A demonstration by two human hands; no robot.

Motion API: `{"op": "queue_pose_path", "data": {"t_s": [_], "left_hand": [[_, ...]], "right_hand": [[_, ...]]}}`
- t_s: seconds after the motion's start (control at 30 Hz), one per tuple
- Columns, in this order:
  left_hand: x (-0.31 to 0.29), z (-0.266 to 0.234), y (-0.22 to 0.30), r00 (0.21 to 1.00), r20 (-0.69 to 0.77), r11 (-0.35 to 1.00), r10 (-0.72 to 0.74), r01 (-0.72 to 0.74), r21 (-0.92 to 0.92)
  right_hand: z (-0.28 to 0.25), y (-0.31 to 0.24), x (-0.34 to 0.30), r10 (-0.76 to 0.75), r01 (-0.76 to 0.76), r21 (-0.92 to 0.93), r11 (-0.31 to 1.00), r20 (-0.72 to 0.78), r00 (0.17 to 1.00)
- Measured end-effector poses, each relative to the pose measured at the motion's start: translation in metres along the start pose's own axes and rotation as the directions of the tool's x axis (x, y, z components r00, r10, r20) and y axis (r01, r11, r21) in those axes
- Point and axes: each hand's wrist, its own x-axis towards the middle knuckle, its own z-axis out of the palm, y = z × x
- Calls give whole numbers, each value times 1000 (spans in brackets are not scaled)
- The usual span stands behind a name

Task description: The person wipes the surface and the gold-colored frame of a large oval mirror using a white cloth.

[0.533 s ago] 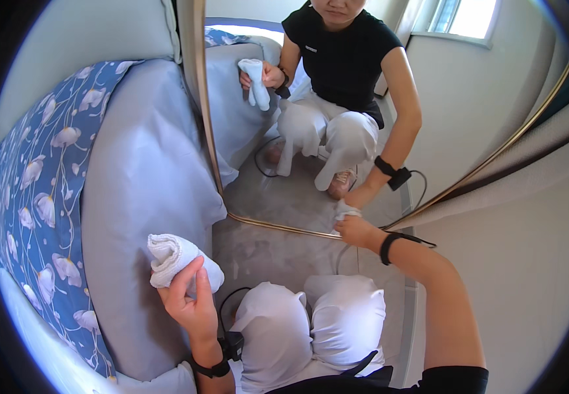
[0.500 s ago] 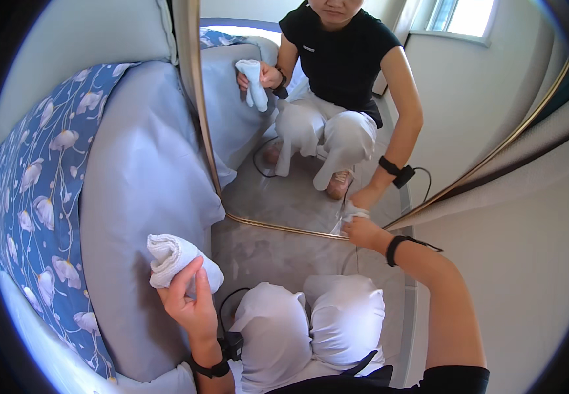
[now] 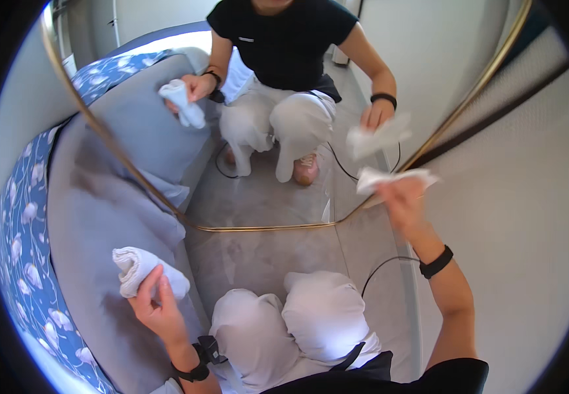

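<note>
My left hand (image 3: 156,308) grips a rolled white cloth (image 3: 141,268) between thumb and fingers, held up beside the grey bed side. On the right, my right hand (image 3: 404,205) pinches a thin white cloth or tissue (image 3: 396,178), smeared by motion. It is raised near the lower right part of a mirror (image 3: 265,194) with a thin gold frame (image 3: 265,228). The reflection repeats both hands with their white pieces. Whether the right-hand piece touches the glass I cannot tell.
A bed with grey bedding (image 3: 94,236) and a blue floral cover (image 3: 32,262) lines the left. White-trousered knees (image 3: 324,315) are bent above the grey tiled floor (image 3: 232,259). A pale wall (image 3: 494,262) is at right, with a black cable (image 3: 383,264) near my right wrist.
My right hand has risen and moved right from the mirror's lower corner, with its white piece now spread out. The view has turned, so the mirror and left hand sit further left.
</note>
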Motion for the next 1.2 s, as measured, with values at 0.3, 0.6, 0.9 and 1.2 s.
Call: {"op": "queue_pose_path", "data": {"t_s": [0.3, 0.6, 0.9, 1.2], "left_hand": [[14, 7, 19, 1000, 24, 990, 16, -19, 139], [17, 18, 33, 997, 72, 992, 3, -12, 124], [20, 17, 41, 993, 110, 997, 51, -57, 57], [22, 35, 58, 991, 131, 999, 8, -14, 48]], "right_hand": [[7, 30, 24, 179, -312, -173, 934, -530, 829], [124, -32, -69, 14, -1, 159, 987, -85, 996], [201, -47, -204, 154, -274, 206, 939, 463, 873], [186, -68, -267, 486, -918, 370, -139, 833, 262]]}}
